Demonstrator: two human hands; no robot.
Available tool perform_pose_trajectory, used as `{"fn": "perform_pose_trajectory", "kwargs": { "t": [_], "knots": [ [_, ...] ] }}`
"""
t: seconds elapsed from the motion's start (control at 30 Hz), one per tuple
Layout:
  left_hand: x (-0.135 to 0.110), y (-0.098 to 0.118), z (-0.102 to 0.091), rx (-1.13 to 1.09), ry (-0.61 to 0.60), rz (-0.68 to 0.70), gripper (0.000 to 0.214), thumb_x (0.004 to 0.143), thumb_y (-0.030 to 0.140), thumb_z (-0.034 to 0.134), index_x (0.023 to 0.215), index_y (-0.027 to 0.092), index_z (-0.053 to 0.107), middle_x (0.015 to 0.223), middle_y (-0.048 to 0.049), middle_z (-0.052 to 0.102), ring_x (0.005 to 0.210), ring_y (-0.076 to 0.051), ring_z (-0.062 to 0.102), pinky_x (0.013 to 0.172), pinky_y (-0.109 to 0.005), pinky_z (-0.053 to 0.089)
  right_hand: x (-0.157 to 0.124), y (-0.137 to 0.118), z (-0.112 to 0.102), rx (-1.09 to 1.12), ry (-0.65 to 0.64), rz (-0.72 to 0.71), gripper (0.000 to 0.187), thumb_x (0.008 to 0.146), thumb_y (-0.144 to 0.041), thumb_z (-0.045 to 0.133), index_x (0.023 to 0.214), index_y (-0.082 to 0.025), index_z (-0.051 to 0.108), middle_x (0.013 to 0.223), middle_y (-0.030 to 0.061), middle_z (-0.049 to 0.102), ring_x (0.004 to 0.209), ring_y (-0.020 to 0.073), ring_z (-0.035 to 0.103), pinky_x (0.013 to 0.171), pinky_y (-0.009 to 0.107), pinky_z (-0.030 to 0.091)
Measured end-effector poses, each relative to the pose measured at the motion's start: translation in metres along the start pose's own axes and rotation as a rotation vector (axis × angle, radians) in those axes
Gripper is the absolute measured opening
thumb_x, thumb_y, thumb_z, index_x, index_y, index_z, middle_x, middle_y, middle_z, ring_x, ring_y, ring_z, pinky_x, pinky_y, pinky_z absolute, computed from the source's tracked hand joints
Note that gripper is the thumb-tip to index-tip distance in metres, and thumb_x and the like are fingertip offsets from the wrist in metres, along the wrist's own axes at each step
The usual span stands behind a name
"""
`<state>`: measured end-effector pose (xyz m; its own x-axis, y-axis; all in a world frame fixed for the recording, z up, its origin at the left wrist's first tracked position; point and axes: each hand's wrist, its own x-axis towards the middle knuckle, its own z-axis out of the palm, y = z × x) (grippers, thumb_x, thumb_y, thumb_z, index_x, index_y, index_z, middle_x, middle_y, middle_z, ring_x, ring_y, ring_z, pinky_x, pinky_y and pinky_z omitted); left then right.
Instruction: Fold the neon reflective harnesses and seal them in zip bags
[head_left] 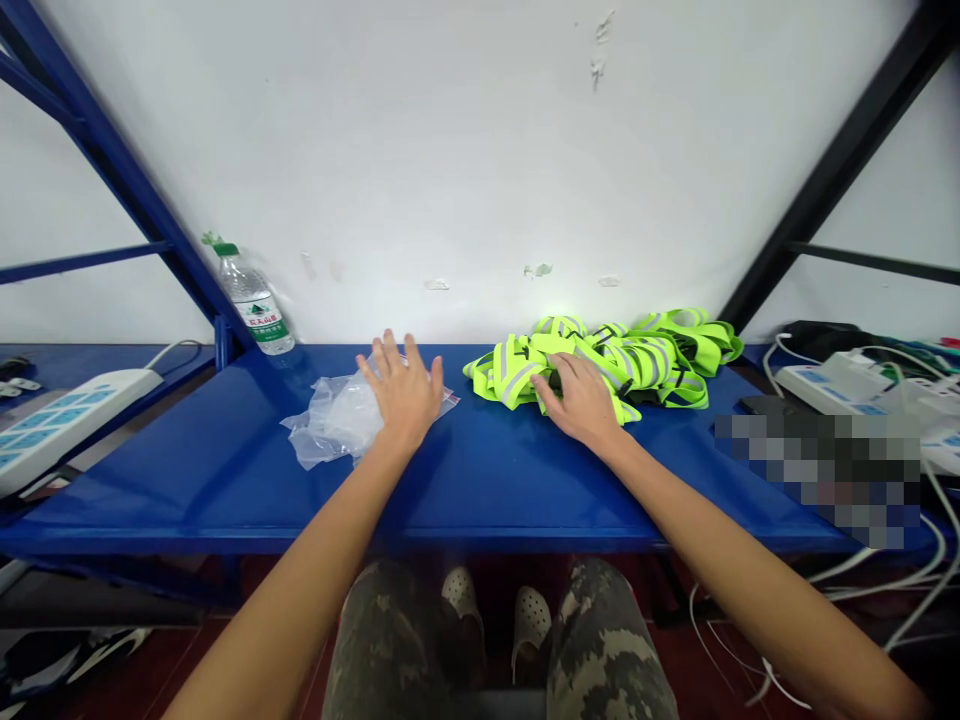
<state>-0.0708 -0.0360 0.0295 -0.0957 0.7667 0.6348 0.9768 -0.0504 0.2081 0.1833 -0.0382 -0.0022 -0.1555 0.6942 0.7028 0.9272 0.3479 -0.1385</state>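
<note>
Grey-green camouflage trousers [382, 640], pale perforated clogs [459, 598] — the left hand [403, 392] and right hand [579, 402] bare.

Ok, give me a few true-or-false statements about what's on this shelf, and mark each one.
The right hand rests on the reflective vests. True.

The left hand grips the water bottle. False: the bottle stands by the wall, apart from both hands, and the left hand is at a clear plastic bag.

The vests lie to the left of the bag. False: they lie to its right.

The shelf is blue. True.
</note>
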Motion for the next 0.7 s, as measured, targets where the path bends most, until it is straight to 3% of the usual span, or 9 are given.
{"fn": "perform_pose_trajectory", "kwargs": {
  "t": [0.07,0.13,0.2,0.27,0.37,0.43,0.53,0.63,0.7],
  "knots": [
    [0.003,0.024,-0.002,-0.116,-0.026,0.141,0.06,0.098,0.043,0.032,0.145,0.007,0.041,0.154,-0.0223,0.034,0.146,-0.034,0.026,0.12,-0.05,0.019,0.001,0.002,-0.005,0.003,-0.004,0.07,0.047,0.101,-0.04,0.032,0.119,-0.01,0.063,0.116,0.0183,0.067,0.111,0.0314,0.06,0.098,0.043,0.042],
    [0.005,0.048,0.003,-0.222,-0.205,0.34,0.061,0.095,0.045,0.041,0.144,0.01,0.042,0.146,-0.02,0.045,0.137,-0.031,0.04,0.114,-0.043,0.032,0.002,0.004,-0.007,-0.034,-0.086,0.112,0.043,0.101,-0.035,0.032,0.112,-0.012,0.066,0.107,0.0165,0.07,0.104,0.0307,0.063,0.094,0.042,0.043],
    [0.006,0.07,0.014,-0.222,-0.363,0.455,0.079,0.085,0.055,0.058,0.149,0.016,0.035,0.15,-0.0186,0.041,0.136,-0.035,0.04,0.11,-0.047,0.037,0.001,0.007,-0.007,-0.078,-0.207,0.108,0.039,0.098,-0.036,0.038,0.114,-0.012,0.066,0.108,0.0157,0.071,0.105,0.0314,0.063,0.093,0.043,0.043],
    [0.007,0.083,0.029,-0.156,-0.476,0.458,0.094,0.076,0.059,0.067,0.153,0.021,0.027,0.154,-0.0195,0.035,0.136,-0.04,0.039,0.107,-0.055,0.037,0.0,0.01,-0.006,-0.107,-0.301,0.099,0.045,0.095,-0.042,0.046,0.123,-0.011,0.061,0.119,0.0166,0.068,0.113,0.0336,0.06,0.097,0.044,0.041],
    [0.013,0.089,0.046,-0.114,-0.556,0.371,0.097,0.077,0.063,0.066,0.154,0.02,0.024,0.146,-0.0222,0.044,0.129,-0.039,0.048,0.102,-0.054,0.042,0.0,0.017,-0.005,-0.125,-0.381,0.132,0.058,0.091,-0.049,0.051,0.134,-0.01,0.053,0.127,0.0189,0.064,0.12,0.0363,0.056,0.098,0.046,0.04],
    [0.017,0.085,0.053,-0.154,-0.562,0.334,0.094,0.077,0.062,0.066,0.151,0.018,0.028,0.137,-0.021,0.053,0.124,-0.037,0.054,0.098,-0.048,0.045,0.003,0.023,-0.006,-0.102,-0.41,0.156,0.051,0.091,-0.044,0.052,0.131,-0.012,0.055,0.123,0.0176,0.066,0.117,0.0354,0.058,0.095,0.045,0.041],
    [0.02,0.076,0.055,-0.267,-0.499,0.324,0.072,0.082,0.053,0.065,0.143,0.022,0.041,0.125,-0.0135,0.062,0.114,-0.032,0.061,0.093,-0.042,0.049,0.009,0.03,-0.007,-0.04,-0.423,0.183,0.04,0.088,-0.032,0.053,0.125,-0.016,0.058,0.11,0.0141,0.07,0.104,0.0322,0.063,0.085,0.039,0.045],
    [0.018,0.072,0.054,-0.38,-0.333,0.337,0.051,0.087,0.032,0.058,0.136,0.022,0.048,0.121,-0.0097,0.063,0.111,-0.027,0.061,0.096,-0.039,0.049,0.017,0.036,-0.01,0.044,-0.411,0.211,0.034,0.082,-0.025,0.055,0.115,-0.019,0.062,0.094,0.0102,0.071,0.087,0.0283,0.066,0.076,0.036,0.046],
    [0.018,0.073,0.051,-0.43,-0.217,0.337,0.049,0.085,0.019,0.052,0.134,0.018,0.049,0.125,-0.0108,0.06,0.116,-0.025,0.058,0.102,-0.037,0.046,0.025,0.038,-0.014,0.127,-0.295,0.23,0.03,0.079,-0.023,0.057,0.109,-0.02,0.063,0.093,0.0089,0.07,0.082,0.0264,0.065,0.076,0.036,0.047]
  ]
}}
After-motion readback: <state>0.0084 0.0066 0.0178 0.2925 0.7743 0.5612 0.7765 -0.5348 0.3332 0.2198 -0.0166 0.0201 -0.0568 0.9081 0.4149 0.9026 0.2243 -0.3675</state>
